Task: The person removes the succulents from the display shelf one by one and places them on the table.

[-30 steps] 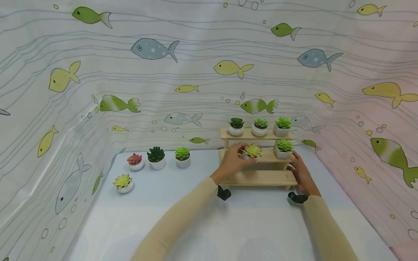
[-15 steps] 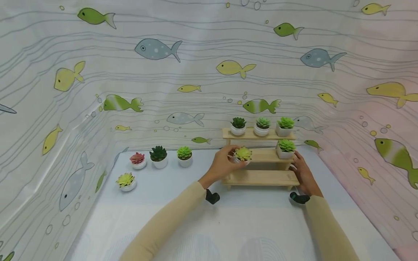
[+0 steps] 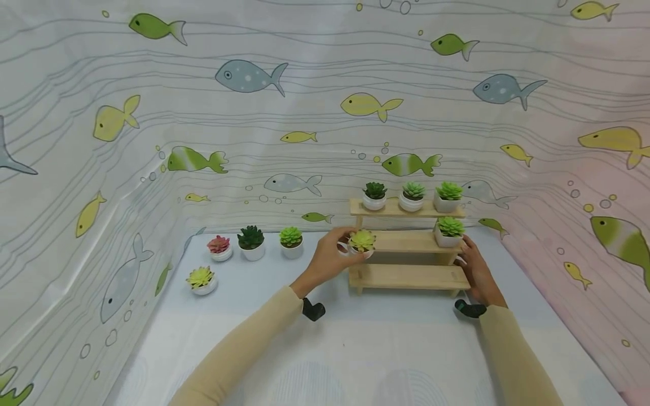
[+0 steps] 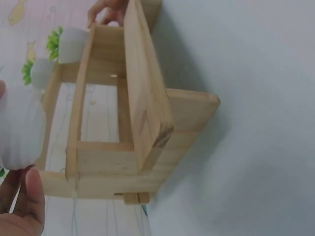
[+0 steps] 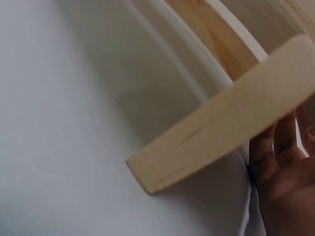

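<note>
My left hand [image 3: 332, 254] pinches a small white pot [image 4: 19, 130] between thumb and fingers. The pot holds a yellow-green artificial succulent [image 3: 363, 240], which overlaps the left end of the middle tier in the head view. A three-tier wooden plant stand [image 3: 406, 241] stands on the table; my right hand [image 3: 479, 273] grips it at the right end of the middle tier. In the right wrist view, the right fingers [image 5: 285, 140] reach up behind the stand's wooden edge [image 5: 221, 118]. One bright green succulent in a square white pot [image 3: 449, 232] sits on that tier's right end.
Along the top tier stand a dark green succulent [image 3: 374, 195], a pale green one [image 3: 412, 197] and a bright green one [image 3: 448, 197]. Left on the table are potted red [image 3: 219, 248], dark green [image 3: 251, 243], light green [image 3: 291, 242] and yellow [image 3: 201, 280] succulents. Fish-patterned cloth surrounds the table.
My left hand has carried the yellow-green succulent leftward, from the middle part of the middle tier to its left end. The right hand stays on the stand; the head view shifts slightly.
</note>
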`<action>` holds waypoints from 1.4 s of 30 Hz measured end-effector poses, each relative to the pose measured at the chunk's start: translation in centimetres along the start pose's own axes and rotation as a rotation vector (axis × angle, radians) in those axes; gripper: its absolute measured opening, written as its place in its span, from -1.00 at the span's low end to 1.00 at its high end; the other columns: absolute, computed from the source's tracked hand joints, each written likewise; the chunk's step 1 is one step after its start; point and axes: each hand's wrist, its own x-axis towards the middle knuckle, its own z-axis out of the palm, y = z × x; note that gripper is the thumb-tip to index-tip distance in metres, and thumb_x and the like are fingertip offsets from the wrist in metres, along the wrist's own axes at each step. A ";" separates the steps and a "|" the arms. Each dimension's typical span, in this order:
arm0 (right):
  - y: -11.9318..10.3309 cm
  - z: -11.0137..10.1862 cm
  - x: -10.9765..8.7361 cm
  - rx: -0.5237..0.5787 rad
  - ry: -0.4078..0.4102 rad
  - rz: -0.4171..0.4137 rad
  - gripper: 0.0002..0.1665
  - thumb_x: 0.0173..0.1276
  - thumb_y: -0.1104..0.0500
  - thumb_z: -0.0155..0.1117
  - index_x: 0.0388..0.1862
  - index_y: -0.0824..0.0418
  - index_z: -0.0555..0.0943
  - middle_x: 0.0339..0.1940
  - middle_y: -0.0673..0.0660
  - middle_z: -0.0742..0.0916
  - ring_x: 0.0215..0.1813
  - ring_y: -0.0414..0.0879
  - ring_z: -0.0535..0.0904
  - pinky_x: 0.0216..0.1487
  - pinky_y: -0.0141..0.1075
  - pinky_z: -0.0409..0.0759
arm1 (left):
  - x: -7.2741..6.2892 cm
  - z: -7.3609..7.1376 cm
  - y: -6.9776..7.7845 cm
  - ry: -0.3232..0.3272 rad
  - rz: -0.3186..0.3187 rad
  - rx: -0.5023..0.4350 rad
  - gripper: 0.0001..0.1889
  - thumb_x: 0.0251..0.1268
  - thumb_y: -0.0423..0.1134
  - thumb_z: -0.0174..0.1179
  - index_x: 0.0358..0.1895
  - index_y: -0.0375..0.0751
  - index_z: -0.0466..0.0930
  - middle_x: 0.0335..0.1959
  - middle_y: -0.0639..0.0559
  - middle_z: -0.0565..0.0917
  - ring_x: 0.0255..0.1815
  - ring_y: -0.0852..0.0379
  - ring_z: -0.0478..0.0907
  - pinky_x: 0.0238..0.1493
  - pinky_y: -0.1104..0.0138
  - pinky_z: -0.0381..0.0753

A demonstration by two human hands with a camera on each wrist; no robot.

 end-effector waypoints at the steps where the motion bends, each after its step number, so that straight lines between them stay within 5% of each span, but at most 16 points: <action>1: 0.0 0.0 0.0 -0.003 0.003 0.000 -0.18 0.67 -0.27 -0.11 0.68 -0.43 -0.28 0.73 0.15 -0.11 0.63 0.20 -0.08 0.05 -0.35 0.51 | -0.1 -0.2 -0.1 0.002 -0.002 -0.001 -0.33 0.18 0.05 0.53 0.32 -0.06 0.54 0.08 0.12 0.61 0.01 0.19 0.56 -0.04 0.30 0.65; 11: -0.2 0.2 -0.2 -0.011 0.010 -0.003 -0.18 0.66 -0.28 -0.11 0.69 -0.42 -0.27 0.73 0.14 -0.09 0.63 0.21 -0.09 0.22 -0.21 0.41 | -1.5 -2.1 -1.0 0.050 -0.012 -0.003 -0.35 0.18 0.00 0.53 0.32 -0.10 0.55 0.05 0.07 0.62 0.00 0.14 0.57 -0.02 0.22 0.66; 20: -0.3 0.4 -0.4 -0.006 0.010 -0.002 -0.18 0.67 -0.27 -0.11 0.69 -0.41 -0.26 0.72 0.17 -0.12 0.63 0.25 -0.11 0.07 -0.33 0.48 | -3.1 -3.4 -1.4 0.069 -0.021 -0.008 -0.35 0.18 -0.08 0.55 0.33 -0.11 0.53 0.11 0.06 0.61 0.04 0.10 0.55 0.03 0.06 0.64; 30: -0.3 0.3 -0.3 -0.001 0.015 -0.006 -0.18 0.67 -0.28 -0.12 0.70 -0.38 -0.27 0.72 0.10 -0.08 0.62 0.19 -0.08 0.15 -0.31 0.43 | -4.8 -4.6 -2.2 0.082 -0.080 -0.006 -0.32 0.13 -0.05 0.58 0.32 -0.11 0.55 0.10 0.05 0.61 0.04 0.09 0.55 0.06 -0.02 0.63; 38: -0.5 0.3 -0.5 -0.004 0.009 0.004 -0.18 0.67 -0.28 -0.13 0.69 -0.40 -0.26 0.72 0.12 -0.11 0.63 0.24 -0.11 0.02 -0.38 0.51 | -6.1 -5.6 -3.4 0.104 -0.123 0.012 -0.34 0.13 0.00 0.58 0.30 -0.03 0.57 0.05 0.09 0.63 0.01 0.13 0.55 0.04 0.12 0.64; 42: -0.5 0.4 -0.4 -0.004 0.010 0.006 -0.18 0.66 -0.29 -0.12 0.69 -0.41 -0.26 0.73 0.14 -0.12 0.63 0.24 -0.11 0.13 -0.28 0.47 | -6.8 -6.2 -3.9 0.124 -0.149 0.016 -0.34 0.12 -0.01 0.58 0.30 -0.03 0.58 0.07 0.08 0.62 0.02 0.12 0.55 0.06 0.12 0.64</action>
